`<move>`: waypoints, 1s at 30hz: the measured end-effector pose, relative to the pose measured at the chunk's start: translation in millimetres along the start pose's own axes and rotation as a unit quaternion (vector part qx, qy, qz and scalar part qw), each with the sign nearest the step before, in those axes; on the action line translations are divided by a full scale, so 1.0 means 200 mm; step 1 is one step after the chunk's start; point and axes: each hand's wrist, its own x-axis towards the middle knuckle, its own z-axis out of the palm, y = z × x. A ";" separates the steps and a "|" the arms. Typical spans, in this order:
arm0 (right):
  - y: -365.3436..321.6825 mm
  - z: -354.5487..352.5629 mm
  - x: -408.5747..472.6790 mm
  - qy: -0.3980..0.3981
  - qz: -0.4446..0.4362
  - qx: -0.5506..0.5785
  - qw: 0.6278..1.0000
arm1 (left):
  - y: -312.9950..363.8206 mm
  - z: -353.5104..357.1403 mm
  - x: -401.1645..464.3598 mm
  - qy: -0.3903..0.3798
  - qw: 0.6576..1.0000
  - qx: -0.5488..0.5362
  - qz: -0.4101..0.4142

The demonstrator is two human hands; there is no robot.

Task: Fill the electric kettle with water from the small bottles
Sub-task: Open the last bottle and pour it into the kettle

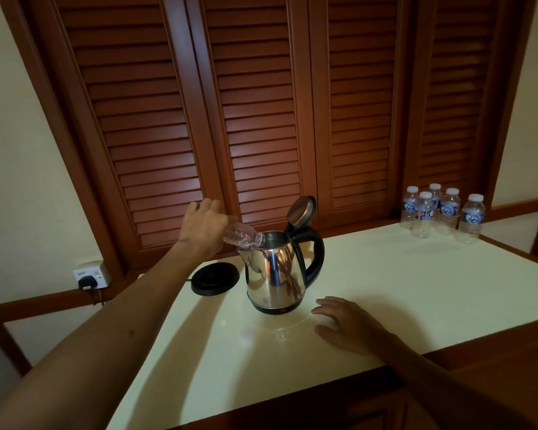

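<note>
The left hand (203, 228) grips a clear small bottle (242, 235) by its base, tipped so that its neck rests at the open mouth of the stainless electric kettle (274, 274). The kettle stands toward the left half of the pale surface (416, 290), off its base, its lid (301, 211) hinged upright. The black kettle base (215, 278) lies just beside it near the surface's left edge. The right hand (345, 324) rests flat on the surface near the front edge, fingers spread, holding nothing. Five capped water bottles (444, 212) cluster at the far right corner.
</note>
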 end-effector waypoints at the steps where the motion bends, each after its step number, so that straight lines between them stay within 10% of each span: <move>1: 0.00 0.00 0.00 0.000 0.000 0.000 1.000 | 0.00 0.00 0.00 -0.001 1.000 0.003 0.002; 30: 0.04 0.04 0.00 0.011 -0.002 0.010 1.000 | 0.05 -0.04 0.07 0.027 0.997 0.053 0.050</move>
